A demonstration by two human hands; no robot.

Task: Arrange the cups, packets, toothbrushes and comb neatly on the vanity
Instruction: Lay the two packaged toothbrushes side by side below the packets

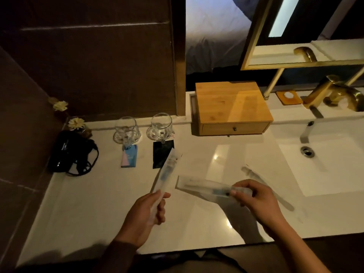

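Blurred comb (267,187), perhaps, beside the sink (334,170)

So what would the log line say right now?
left hand: holds wrapped toothbrush | right hand: holds second wrapped toothbrush | cups: back of vanity

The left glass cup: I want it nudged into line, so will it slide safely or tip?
The left glass cup looks bowl-shaped above a narrower foot, so a high push may tip it. Clear glass on the glossy vanity top probably slides easily and is likely fragile.
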